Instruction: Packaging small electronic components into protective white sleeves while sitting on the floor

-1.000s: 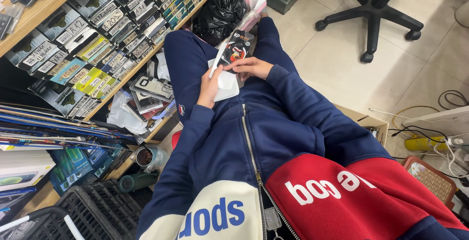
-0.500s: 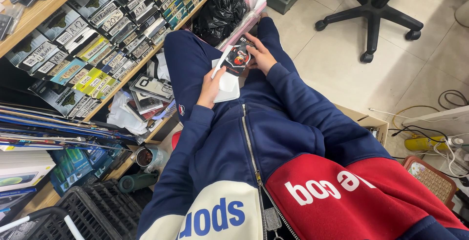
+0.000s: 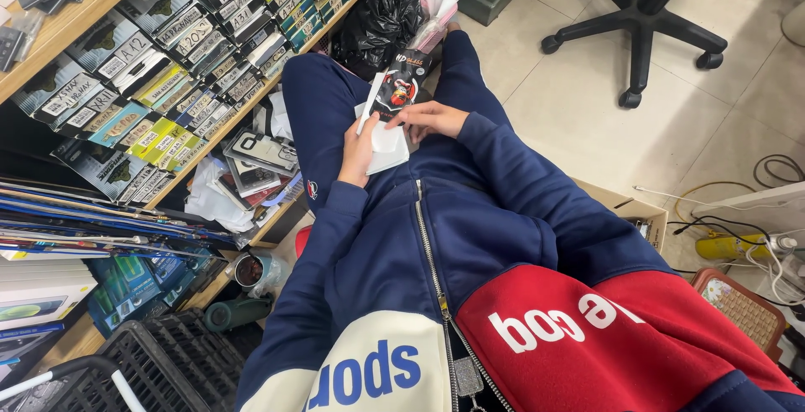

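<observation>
Left hand: the left hand was in the middle of the frame, over the lap, curled around a white flat packet.
Right hand: the right hand lay just right of it, fingers closed on the bottom of a black card packet.
Change: half a second before, the right hand was higher, near the top of the black packet; it had come down.
Thin white strip: a strip stuck up beside the black packet, maybe a loose sleeve.
Around: shelves of boxes filled the upper left; an office chair stood upper right.
</observation>
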